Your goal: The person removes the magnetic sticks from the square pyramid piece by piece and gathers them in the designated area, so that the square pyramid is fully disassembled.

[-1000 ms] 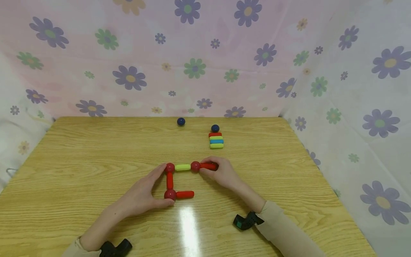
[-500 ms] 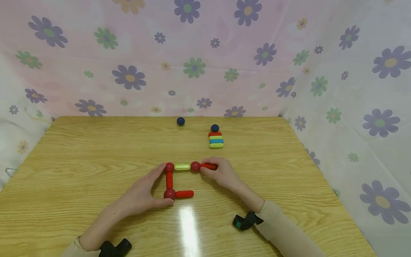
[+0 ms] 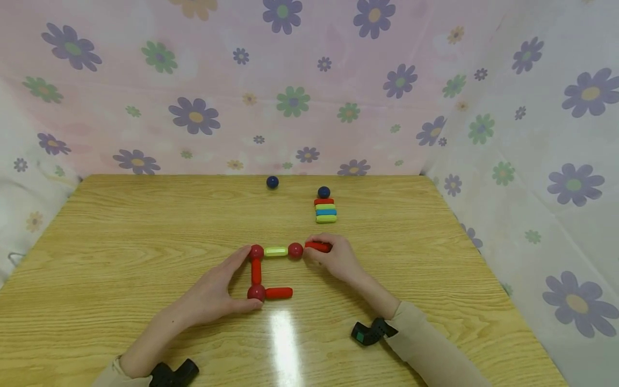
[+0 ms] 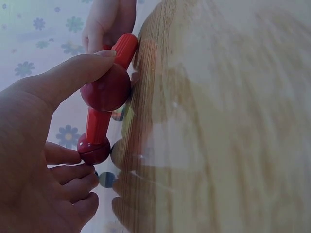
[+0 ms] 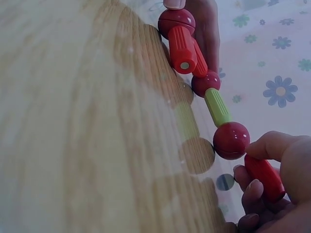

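Note:
A magnetic stick-and-ball shape lies on the wooden table, with two red balls at its left corners joined by a red magnetic stick (image 3: 256,272). My left hand (image 3: 208,293) spans this side, its thumb on the near ball (image 3: 256,293) and its fingertips at the far ball (image 3: 257,251). From the far ball a yellow-green stick (image 3: 276,251) leads to a third red ball (image 3: 295,250). Another red stick (image 3: 279,293) sticks out from the near ball. My right hand (image 3: 338,260) pinches a loose red stick (image 5: 265,177) between thumb and fingers, its end just off the third ball.
Farther back on the table (image 3: 169,215) lie a row of several sticks (image 3: 326,212), red, yellow-green and blue. A dark blue ball (image 3: 324,192) sits right behind them, another dark blue ball (image 3: 273,182) to the left. Flowered cloth (image 3: 292,102) hangs behind the table.
The right hand has drawn its red stick slightly right and away from the third ball, where it earlier met the ball. The left hand and the rest of the shape have stayed in place.

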{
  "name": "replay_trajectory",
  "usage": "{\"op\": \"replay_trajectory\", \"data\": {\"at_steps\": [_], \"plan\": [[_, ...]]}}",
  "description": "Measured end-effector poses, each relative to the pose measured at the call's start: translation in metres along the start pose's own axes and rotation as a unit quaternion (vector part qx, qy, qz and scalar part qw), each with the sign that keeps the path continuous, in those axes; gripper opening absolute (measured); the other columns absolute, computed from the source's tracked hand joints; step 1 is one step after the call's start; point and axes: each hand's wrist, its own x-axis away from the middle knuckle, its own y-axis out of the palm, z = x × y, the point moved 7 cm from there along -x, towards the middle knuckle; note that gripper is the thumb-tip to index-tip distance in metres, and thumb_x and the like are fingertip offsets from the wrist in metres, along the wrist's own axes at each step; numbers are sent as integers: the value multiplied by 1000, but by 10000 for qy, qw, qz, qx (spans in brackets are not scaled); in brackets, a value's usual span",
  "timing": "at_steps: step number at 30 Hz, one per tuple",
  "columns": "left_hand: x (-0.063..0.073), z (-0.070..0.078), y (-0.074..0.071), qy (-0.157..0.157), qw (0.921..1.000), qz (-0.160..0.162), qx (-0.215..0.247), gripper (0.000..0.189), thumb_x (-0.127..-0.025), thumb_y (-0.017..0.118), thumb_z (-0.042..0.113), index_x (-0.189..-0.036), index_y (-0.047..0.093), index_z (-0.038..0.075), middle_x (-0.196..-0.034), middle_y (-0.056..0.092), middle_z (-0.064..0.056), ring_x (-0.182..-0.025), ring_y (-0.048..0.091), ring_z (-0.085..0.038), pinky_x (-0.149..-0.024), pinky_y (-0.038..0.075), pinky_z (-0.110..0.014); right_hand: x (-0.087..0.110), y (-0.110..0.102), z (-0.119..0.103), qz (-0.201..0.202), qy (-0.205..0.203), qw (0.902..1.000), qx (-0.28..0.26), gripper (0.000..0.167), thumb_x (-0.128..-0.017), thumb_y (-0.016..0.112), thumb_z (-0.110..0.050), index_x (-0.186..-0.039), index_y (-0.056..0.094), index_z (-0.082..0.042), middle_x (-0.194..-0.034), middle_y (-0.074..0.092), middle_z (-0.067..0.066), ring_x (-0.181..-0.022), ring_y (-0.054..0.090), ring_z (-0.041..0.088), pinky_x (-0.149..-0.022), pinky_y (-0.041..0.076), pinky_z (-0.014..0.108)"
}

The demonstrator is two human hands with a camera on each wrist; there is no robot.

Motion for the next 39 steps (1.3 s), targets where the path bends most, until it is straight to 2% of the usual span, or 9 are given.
{"op": "replay_trajectory", "data": {"at_steps": [3, 7, 13, 20, 22, 27, 32, 35, 39], "plan": [[0, 0, 0, -2, 10000, -12, -6, 116, -75, 77, 66, -160, 21, 11, -163, 29, -14, -146, 33, -40, -113, 34, -62, 0, -1, -1, -71, 25, 9999, -89, 21, -91, 74, -20, -110, 76, -11, -110, 73, 5, -91, 60, 15, -75, 50, 23], [-1, 1, 1, -16, 10000, -26, 29, 116, -75, 77, 66, -160, 21, 11, -163, 29, -14, -146, 32, -40, -114, 34, -61, -1, -4, -2, -172, 139, 9993, -286, 26, -91, 76, -23, -113, 75, -10, -110, 72, 5, -84, 60, 15, -69, 51, 23], [0, 0, 2, -95, 9999, -64, 59, 117, -74, 77, 66, -161, 20, 12, -163, 28, -14, -147, 32, -40, -113, 34, -62, -2, -14, -2, -50, 433, 9984, -351, 36, -89, 77, -29, -121, 71, -12, -114, 71, 3, -98, 60, 17, -81, 50, 26], [1, 1, 0, -56, 10000, -36, 37, 115, -75, 77, 65, -160, 21, 13, -163, 29, -13, -146, 33, -40, -113, 35, -62, -7, -26, 6, 38, 427, 9987, -287, 28, -95, 70, -19, -121, 66, -8, -110, 70, 9, -87, 59, 18, -74, 50, 24], [1, 2, 0, -37, 10000, -26, 34, 114, -75, 77, 65, -160, 21, 13, -162, 30, -13, -146, 34, -39, -112, 36, -61, -9, -29, 9, 77, 448, 9985, -302, 27, -97, 67, -16, -122, 66, -6, -112, 69, 11, -90, 59, 20, -76, 50, 24], [1, 1, 0, -32, 10000, -17, 40, 114, -75, 78, 64, -160, 21, 13, -162, 31, -13, -146, 34, -39, -113, 36, -60, -15, -35, 14, 284, 442, 9982, -273, 28, -99, 63, -14, -125, 67, -4, -122, 66, 14, -109, 58, 25, -93, 49, 34], [1, 1, 0, -32, 10000, -29, 53, 114, -75, 78, 64, -160, 21, 13, -162, 30, -13, -146, 34, -39, -113, 35, -61, -18, -42, 18, 551, 472, 9973, -147, 27, -99, 62, -10, -125, 68, -3, -123, 60, 18, -114, 56, 30, -101, 47, 41], [1, 1, 0, -36, 10000, -34, 57, 114, -75, 78, 64, -160, 21, 13, -162, 30, -13, -146, 34, -39, -113, 35, -61, -20, -44, 22, 698, 534, 9958, -244, 28, -98, 63, -9, -125, 67, -1, -123, 61, 20, -113, 59, 31, -99, 50, 38], [1, 1, 0, -39, 10000, -36, 79, 114, -75, 78, 64, -160, 21, 12, -162, 30, -13, -146, 33, -39, -113, 35, -61, -24, -47, 30, 974, 652, 9926, -319, 27, -95, 68, -13, -120, 68, 0, -118, 67, 17, -104, 63, 27, -88, 51, 26]]}}
